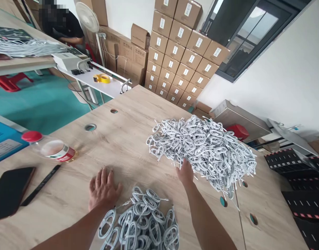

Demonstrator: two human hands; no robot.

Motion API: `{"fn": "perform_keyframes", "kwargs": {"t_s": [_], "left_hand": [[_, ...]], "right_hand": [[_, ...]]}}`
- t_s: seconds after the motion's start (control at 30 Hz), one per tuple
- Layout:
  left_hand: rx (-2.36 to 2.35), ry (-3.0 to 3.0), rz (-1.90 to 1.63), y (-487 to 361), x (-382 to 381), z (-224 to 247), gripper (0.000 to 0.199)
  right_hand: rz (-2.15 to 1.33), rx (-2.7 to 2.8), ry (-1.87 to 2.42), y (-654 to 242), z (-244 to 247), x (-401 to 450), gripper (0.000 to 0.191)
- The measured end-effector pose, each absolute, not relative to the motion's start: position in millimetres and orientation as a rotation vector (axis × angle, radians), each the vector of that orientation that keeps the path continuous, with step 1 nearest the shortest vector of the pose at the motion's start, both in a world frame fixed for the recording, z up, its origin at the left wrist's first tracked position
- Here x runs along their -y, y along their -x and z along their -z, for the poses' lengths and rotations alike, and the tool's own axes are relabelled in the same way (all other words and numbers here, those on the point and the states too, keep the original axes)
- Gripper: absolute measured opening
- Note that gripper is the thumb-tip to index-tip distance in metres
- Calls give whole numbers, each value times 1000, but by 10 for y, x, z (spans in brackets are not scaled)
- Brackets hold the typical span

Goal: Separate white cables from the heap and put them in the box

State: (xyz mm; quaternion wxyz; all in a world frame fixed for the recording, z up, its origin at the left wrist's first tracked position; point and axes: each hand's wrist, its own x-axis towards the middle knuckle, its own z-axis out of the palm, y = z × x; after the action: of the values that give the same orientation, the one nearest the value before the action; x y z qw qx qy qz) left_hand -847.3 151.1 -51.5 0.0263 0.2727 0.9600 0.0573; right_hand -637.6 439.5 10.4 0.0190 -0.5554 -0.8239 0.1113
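Fingers (184, 166) in large cable pile (206, 149), left hand (103, 187) flat beside

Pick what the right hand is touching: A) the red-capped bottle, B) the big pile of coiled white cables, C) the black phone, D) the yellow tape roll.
B. The right hand reaches into the near edge of the big pile of coiled white cables, while the left hand lies flat on the wooden table beside the smaller cable pile.
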Motion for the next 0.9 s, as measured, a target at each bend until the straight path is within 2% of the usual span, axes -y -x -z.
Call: {"fn": "perform_keyframes", "kwargs": {"t_s": [0.1,0.2,0.43,0.63,0.73,0.83,0.9], "left_hand": [[-2957,-820,-197,8468,-1494,539,73],[-2950,-831,-220,8455,-1474,567,73],[-2955,-849,-187,8432,-1462,558,74],[-2938,-820,-186,8422,-1463,545,73],[-2921,-810,-219,8420,-1466,543,74],[-2925,-809,-248,8427,-1464,558,74],[-2936,-825,-264,8437,-1465,576,74]], "right_hand": [[-157,2670,1779,6468,-42,-4554,49],[-175,2652,1857,6463,-122,-4571,38],[-722,2437,1814,6955,-195,-4612,36],[-1018,2306,1756,6951,-43,-4632,15],[-1209,2175,1684,6596,38,-4529,20],[-1580,1767,1588,6257,137,-4388,34],[-1693,1563,1520,6108,189,-4316,41]]}}
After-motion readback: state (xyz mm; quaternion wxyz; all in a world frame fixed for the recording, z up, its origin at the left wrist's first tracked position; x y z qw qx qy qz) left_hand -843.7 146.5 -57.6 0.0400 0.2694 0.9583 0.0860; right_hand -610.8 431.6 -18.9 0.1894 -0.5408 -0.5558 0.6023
